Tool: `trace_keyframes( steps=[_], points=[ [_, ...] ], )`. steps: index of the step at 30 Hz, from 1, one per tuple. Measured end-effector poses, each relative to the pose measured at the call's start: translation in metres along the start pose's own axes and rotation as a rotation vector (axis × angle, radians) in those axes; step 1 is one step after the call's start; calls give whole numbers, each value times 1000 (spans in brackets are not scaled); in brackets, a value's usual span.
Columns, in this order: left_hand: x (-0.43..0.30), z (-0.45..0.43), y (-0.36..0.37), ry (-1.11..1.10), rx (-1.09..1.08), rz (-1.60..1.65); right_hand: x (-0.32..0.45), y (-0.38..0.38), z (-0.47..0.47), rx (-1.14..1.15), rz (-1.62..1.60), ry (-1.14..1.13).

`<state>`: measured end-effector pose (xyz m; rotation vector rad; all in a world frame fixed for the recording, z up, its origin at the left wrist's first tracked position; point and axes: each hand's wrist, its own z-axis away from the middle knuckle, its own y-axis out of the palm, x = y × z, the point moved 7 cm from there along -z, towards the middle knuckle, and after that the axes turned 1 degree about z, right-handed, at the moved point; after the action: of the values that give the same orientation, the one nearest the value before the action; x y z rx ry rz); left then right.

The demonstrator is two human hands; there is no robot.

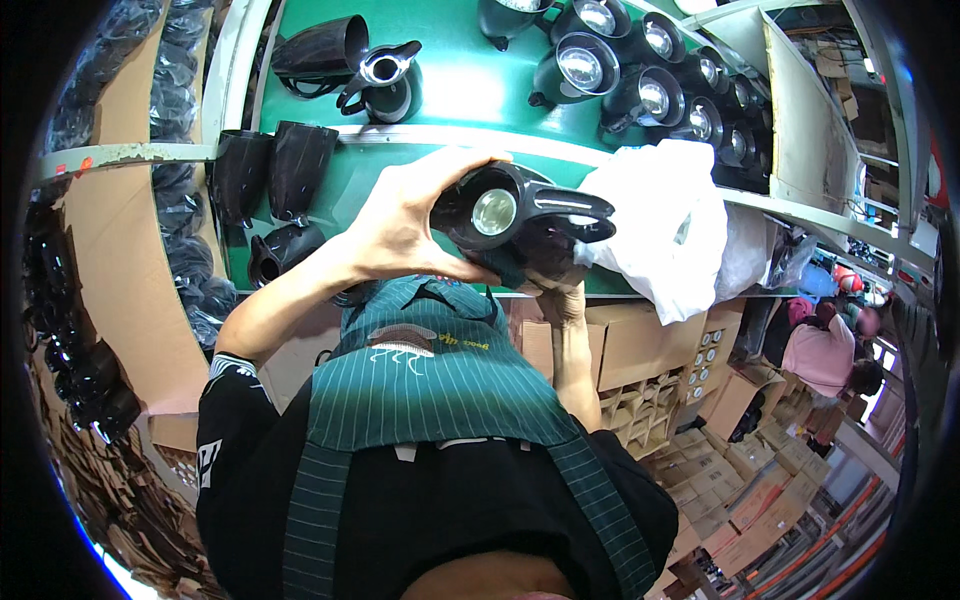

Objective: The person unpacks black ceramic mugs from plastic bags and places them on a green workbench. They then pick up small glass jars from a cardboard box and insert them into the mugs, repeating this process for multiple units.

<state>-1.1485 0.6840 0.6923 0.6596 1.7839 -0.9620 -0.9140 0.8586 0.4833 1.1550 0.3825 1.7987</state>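
A glossy black vacuum jug (517,259) is held tilted above the green workbench (356,176), its round opening and looped handle facing up towards me. A pale, glassy round surface shows inside the opening. My left hand (409,214) wraps around the jug's left side, thumb below and fingers over the top. From beneath, my right hand (561,296) supports its lower right part; most of those fingers are hidden behind the jug. White plastic sheeting (660,217) lies just right of the handle. Two black jug shells (300,169) and another black part (285,255) sit left.
Several black jugs with silvery liners (581,67) crowd the back right. A jug fitted with a pouring collar (386,71) stands back left beside a lying shell (322,52). A white rail (450,139) crosses the bench. Cartons (645,349) lie below right; a person (821,349) is farther off.
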Motion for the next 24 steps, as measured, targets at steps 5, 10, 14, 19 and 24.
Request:
trace_keyframes(
  steps=[5,10,14,19,24],
  points=[
    [69,10,17,-321,-232,306,53,55,-2,-152,-7,-406],
    [173,16,44,-559,-360,754,89,96,-45,-135,884,-683],
    [237,39,69,-727,-521,266,107,152,-111,-52,1410,-1104],
    [265,83,158,-356,582,-654,89,164,-210,-119,1816,-1197],
    [280,93,186,-248,561,-1030,67,170,-266,-125,1900,-1339]
  ],
)
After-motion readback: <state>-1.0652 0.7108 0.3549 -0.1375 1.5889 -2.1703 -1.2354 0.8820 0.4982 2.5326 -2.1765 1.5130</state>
